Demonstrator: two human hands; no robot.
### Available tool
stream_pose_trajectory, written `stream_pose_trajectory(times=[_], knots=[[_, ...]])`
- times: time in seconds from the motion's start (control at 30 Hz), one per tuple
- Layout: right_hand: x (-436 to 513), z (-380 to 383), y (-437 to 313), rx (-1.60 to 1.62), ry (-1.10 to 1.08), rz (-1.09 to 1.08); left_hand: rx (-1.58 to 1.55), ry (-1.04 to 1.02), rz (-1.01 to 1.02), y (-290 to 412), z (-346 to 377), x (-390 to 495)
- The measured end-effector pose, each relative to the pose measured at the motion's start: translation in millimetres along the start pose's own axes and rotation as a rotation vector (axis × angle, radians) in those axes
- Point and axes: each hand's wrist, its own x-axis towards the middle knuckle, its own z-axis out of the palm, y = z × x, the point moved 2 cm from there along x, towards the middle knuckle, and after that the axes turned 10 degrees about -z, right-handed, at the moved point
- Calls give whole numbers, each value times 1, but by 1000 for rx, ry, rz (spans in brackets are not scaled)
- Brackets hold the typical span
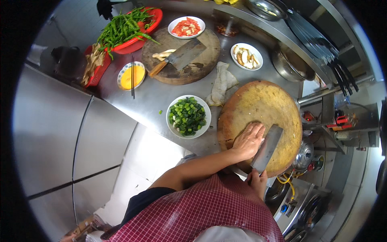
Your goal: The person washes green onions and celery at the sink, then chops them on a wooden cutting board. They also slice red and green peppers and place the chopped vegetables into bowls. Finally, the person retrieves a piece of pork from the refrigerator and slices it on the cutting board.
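Observation:
My right hand (257, 181) grips a cleaver (268, 148) at its near end, the blade lying low over a round wooden chopping block (272, 103). Flat on the same block, fingers together, rests my left hand (248, 140), beside the blade; a small pale bit shows at its fingertips, and what is under the palm is hidden. A white bowl of chopped green scallions or leeks (187, 116) stands left of the block. Behind it lies a crumpled cloth (222, 83), with a plate of sliced, brown-edged white food (246, 57) farther back.
A second chopping block (208, 60) carries another cleaver (189, 54) and a plate of cut tomato (186, 27). Beaten egg with chopsticks (132, 76) and a red basket of green peppers (130, 47) stand left. A metal bowl (291, 66) and hanging utensils (341, 75) are at right.

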Motion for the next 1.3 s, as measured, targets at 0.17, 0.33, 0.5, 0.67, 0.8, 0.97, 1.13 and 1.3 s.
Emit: stream_pose_trajectory(times=[0.17,0.33,0.5,0.67,0.8,0.97,1.13,1.3], knots=[[5,14,9,-141,-240,-127,-174,48,-93,-2,2,0],[19,68,-12,-177,-452,-187,-353,528,-51,-37,-28,-3],[21,115,-41,-283,-644,-215,-59,921,-129,-123,-122,-25],[49,78,-76,-960,-268,-768,358,635,90,-140,-140,-46],[88,37,-89,-1444,6,-870,618,276,241,-129,-103,-47],[110,13,-68,-1509,54,-765,959,-58,371,-145,-67,-34],[111,29,-42,-1537,2,-713,756,62,384,-152,-60,-36],[66,48,-53,-1135,129,-872,791,-46,303,-156,-85,-52]])
